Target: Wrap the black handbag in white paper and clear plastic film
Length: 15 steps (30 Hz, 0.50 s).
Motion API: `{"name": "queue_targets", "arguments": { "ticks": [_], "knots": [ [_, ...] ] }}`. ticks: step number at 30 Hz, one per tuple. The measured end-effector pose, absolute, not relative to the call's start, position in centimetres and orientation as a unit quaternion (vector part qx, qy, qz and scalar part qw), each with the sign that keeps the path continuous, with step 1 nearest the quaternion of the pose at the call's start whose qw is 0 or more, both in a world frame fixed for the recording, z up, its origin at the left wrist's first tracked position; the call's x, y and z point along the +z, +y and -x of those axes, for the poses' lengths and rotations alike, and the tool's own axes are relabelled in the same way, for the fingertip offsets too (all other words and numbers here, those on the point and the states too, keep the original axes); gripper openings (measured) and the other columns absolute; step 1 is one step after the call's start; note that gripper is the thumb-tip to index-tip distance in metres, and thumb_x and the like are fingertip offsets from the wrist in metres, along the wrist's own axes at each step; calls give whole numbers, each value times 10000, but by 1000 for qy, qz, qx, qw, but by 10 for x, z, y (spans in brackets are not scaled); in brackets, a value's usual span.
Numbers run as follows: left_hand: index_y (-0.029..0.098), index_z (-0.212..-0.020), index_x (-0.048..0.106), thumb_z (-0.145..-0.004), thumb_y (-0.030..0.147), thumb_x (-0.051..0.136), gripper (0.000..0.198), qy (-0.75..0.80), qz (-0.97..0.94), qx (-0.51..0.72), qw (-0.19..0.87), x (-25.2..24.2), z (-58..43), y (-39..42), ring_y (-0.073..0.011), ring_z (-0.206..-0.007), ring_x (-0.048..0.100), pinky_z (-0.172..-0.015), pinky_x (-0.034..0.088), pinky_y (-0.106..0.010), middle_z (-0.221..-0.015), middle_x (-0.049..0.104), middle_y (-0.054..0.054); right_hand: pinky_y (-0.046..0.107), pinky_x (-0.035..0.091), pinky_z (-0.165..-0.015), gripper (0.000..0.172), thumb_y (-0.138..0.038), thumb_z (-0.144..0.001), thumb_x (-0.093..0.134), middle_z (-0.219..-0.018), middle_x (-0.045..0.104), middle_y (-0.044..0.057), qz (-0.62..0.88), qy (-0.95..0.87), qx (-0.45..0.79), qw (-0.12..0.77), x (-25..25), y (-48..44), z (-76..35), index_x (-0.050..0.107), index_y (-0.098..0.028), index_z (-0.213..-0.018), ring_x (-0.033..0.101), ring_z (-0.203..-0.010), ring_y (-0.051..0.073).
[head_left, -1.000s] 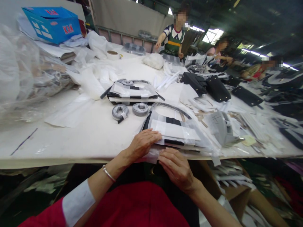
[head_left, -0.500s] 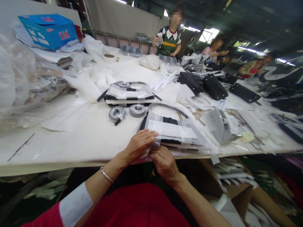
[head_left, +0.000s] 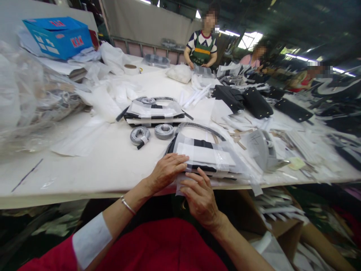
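A black bag with white wrapping (head_left: 208,154) lies near the table's front edge, its wrapped handle arching behind it. My left hand (head_left: 169,169) rests flat on the bag's left front corner, fingers stretched out. Just below that corner is my right hand (head_left: 200,195), its fingers spread and bent beside a clear film flap (head_left: 179,185) hanging at the table edge. Two coiled grey straps, one (head_left: 139,136) with a black end and one (head_left: 164,131) beside it, lie behind my left hand. Another wrapped bag (head_left: 154,113) sits farther back.
Plastic sheets (head_left: 19,98) and a blue box (head_left: 58,37) are at the left. Black bag pieces (head_left: 256,103), a grey tape dispenser (head_left: 261,148) and paper scraps are at the right. A person (head_left: 201,47) stands across the table; others are farther right.
My right hand has opened, its fingers lifting and spreading away from the film at the bag's front corner. My left hand stays on the bag. The person across has lowered a hand.
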<state>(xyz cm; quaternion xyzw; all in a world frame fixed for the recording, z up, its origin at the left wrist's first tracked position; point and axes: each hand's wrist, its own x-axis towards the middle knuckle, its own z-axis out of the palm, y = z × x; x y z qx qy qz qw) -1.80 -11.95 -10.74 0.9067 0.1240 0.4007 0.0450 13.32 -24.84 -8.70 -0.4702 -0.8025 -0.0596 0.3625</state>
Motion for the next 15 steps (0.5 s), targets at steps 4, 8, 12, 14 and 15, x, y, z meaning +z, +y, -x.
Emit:
{"name": "queue_targets", "arguments": {
  "ticks": [4, 8, 12, 14, 15],
  "knots": [
    [193, -1113, 611, -929, 165, 485, 225, 144, -920, 351, 97, -105, 23, -122, -191, -1225, 593, -1110, 411, -419, -1290, 652, -89, 576, 338, -1166, 213, -8, -892, 471, -1285, 640, 108, 483, -803, -51, 346, -84, -243, -134, 590, -183, -911, 448, -1371, 270],
    [188, -1182, 602, -916, 171, 453, 305, 160, -925, 303, 164, -94, 25, -121, -200, -1257, 568, -1158, 361, -470, -1306, 642, -79, 568, 371, -1156, 240, 2, -909, 418, -1296, 635, 126, 487, -799, -30, 351, -89, -241, -136, 559, -179, -980, 444, -1380, 251],
    [206, -1195, 605, -961, 165, 430, 295, 183, -920, 291, 191, -90, 22, -118, -183, -1187, 616, -1130, 408, -450, -1233, 686, -51, 582, 368, -1151, 246, -8, -919, 408, -1248, 662, 108, 483, -805, -25, 344, -88, -242, -138, 562, -190, -979, 449, -1378, 252],
    [209, -1170, 612, -943, 166, 503, 256, 198, -911, 308, 187, -93, 18, -118, -187, -1142, 643, -1110, 428, -451, -1187, 706, -53, 588, 361, -1153, 242, -9, -920, 412, -1224, 674, 103, 480, -808, -24, 340, -86, -242, -139, 565, -192, -963, 446, -1380, 257],
    [209, -1159, 612, -933, 163, 533, 244, 202, -907, 323, 182, -96, 17, -119, -189, -1127, 652, -1098, 438, -451, -1163, 714, -55, 589, 355, -1155, 236, -10, -918, 418, -1212, 679, 103, 479, -810, -25, 338, -85, -242, -139, 566, -190, -956, 448, -1378, 260]
  ]
}}
